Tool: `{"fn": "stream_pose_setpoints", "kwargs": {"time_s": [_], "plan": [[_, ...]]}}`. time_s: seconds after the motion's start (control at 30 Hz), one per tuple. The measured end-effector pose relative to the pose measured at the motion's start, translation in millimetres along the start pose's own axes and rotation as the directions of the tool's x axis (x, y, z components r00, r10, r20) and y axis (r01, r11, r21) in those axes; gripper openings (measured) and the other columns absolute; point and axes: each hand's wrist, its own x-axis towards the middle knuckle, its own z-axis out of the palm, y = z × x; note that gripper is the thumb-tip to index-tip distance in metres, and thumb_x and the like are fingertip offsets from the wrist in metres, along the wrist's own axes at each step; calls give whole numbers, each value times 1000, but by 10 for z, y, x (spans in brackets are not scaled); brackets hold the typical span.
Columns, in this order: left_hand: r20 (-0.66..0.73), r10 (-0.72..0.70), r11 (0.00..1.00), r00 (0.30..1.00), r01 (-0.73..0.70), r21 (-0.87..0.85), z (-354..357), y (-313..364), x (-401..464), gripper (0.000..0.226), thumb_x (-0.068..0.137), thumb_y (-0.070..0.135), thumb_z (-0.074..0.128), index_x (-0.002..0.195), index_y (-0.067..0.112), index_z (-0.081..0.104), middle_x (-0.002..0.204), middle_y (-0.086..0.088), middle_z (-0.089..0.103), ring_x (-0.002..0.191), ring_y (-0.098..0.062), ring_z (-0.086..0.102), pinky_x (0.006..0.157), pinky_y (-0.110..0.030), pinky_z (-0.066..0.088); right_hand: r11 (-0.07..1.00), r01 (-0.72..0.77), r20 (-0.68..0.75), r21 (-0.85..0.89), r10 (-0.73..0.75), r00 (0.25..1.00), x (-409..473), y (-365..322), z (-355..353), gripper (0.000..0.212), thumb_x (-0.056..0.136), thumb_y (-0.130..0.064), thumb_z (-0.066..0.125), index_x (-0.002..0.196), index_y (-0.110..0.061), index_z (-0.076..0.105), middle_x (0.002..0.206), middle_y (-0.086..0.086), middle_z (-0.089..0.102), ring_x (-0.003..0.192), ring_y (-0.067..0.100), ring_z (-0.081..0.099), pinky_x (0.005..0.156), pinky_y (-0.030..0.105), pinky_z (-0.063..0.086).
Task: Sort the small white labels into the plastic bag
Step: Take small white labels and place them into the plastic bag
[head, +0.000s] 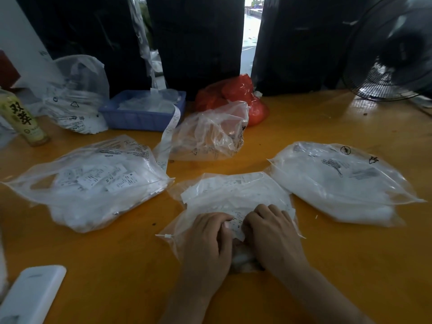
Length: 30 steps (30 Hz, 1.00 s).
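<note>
The wide orange wooden table (327, 265) carries several clear plastic bags. The middle clear plastic bag (233, 197), filled with small white printed labels (236, 219), lies close to the person, between a fuller bag on the left (93, 183) and another on the right (339, 183). The left hand (208, 239) and right hand (271, 232) rest on the middle bag, fingers curled, pinching labels between them.

Clear plastic bag (233, 202) lay flat, centre-near on the table, crinkled. Small white printed labels (236, 220) sat heaped at its near end.
</note>
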Motion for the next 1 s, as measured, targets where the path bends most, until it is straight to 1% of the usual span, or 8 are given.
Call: {"fn": "stream_pose_setpoints", "kwargs": {"time_s": [0.17,0.33,0.47,0.57,0.67,0.8,0.9,1.0], "plan": [[11,-93,994,996,92,50,0,4,-2,25,108,25,50,121,27,71,119,12,72,111,11,53,93,5,31,991,-17,-14,134,19,1000,-30,54,22,13,103,-31,49,101,-28,61,101,-12,52,94,10,48,90,29,43],[74,-17,998,997,12,61,24,-26,17,32,106,35,54,133,26,68,136,10,68,136,-5,51,116,-20,34,928,-69,-51,367,94,994,-55,31,-63,12,101,-22,56,93,-31,54,97,-15,52,90,7,50,82,21,41],[33,41,998,999,-43,53,32,-71,11,37,103,50,52,123,28,74,123,13,66,121,-3,49,102,-13,36,897,-41,0,440,45,999,-64,58,-194,14,101,-22,56,92,-32,54,95,-22,53,92,2,51,79,18,43],[-58,57,998,997,-57,5,49,-127,9,31,103,45,54,108,26,78,119,9,65,118,-6,52,98,-29,50,886,-27,28,463,16,999,-80,97,-313,12,102,-21,55,95,-31,56,93,-21,57,89,0,53,74,19,45],[-55,149,989,987,-147,24,65,-114,20,30,100,45,58,112,28,79,127,3,67,122,-17,55,96,-39,54,876,4,7,481,-9,1000,-84,107,-425,14,101,-19,57,96,-32,56,93,-19,59,87,-1,54,70,15,43],[7,217,973,976,-216,-85,60,-62,-9,35,101,47,53,129,31,69,139,11,62,132,-10,49,106,-38,46,849,12,-28,528,4,1000,-79,91,-496,11,100,-19,61,97,-29,60,89,-18,62,83,1,58,68,16,45],[85,116,986,990,-104,-132,48,-32,-14,56,92,60,59,137,27,63,135,16,63,129,-5,51,106,-34,47,794,-89,-6,602,116,993,-64,26,-498,7,99,-25,64,95,-30,62,84,-18,64,84,-1,61,68,17,50],[152,97,989,984,-78,-129,55,-27,-11,43,104,54,44,136,31,62,127,21,58,121,2,51,102,-26,47,785,-147,79,602,125,989,-33,9,-485,6,99,-32,62,96,-37,62,84,-21,64,84,-8,60,66,12,47]]}}
